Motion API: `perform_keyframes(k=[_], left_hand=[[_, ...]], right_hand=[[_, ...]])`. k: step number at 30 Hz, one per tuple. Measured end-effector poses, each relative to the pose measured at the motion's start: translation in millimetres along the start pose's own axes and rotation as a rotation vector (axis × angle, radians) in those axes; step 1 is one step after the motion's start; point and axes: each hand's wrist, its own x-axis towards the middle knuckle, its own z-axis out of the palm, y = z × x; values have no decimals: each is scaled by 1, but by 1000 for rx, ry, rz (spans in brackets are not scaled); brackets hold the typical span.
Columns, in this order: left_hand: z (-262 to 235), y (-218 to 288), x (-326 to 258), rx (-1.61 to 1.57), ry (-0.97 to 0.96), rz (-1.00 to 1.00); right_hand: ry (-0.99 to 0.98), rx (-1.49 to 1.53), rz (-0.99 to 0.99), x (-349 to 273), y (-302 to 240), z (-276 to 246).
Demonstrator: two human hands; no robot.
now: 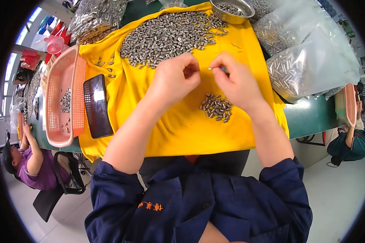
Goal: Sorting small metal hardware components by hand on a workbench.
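Note:
Both my hands are raised over a yellow cloth (170, 137), a short gap between them. With thumb and forefinger, my right hand (240, 83) pinches a small pale metal piece (210, 69), only its tip showing. My left hand (175, 79) is closed, its fingertips curled toward the thumb; whatever lies inside them is hidden. A large pile of small metal cylinders (166, 36) spreads over the cloth beyond my hands. Below my right hand sits a smaller heap of the same kind of cylinders (215, 107).
Left of the cloth's middle lie a black phone (97, 106) and a pink plastic basket (52, 117) holding some small parts. A metal bowl (233, 17) stands at the back. Clear bags of metal parts (288, 73) crowd the right. Other people sit at both sides.

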Motion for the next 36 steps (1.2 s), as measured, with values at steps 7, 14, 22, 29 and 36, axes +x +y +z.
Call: perform_keyframes(k=[7, 14, 22, 29, 36], left_hand=[[3, -10, 1, -48, 28, 90], [4, -12, 2, -348, -76, -66], [0, -8, 2, -1000, -92, -170], [3, -7, 0, -979, -122, -147], [3, -2, 0, -777, -71, -135]], right_hand=[[77, 25, 73, 2, -10, -8], [58, 65, 43, 1, -7, -6], [82, 290, 123, 1, -3, -5], [29, 330, 114, 0, -5, -4], [11, -5, -3, -2, -13, -4]])
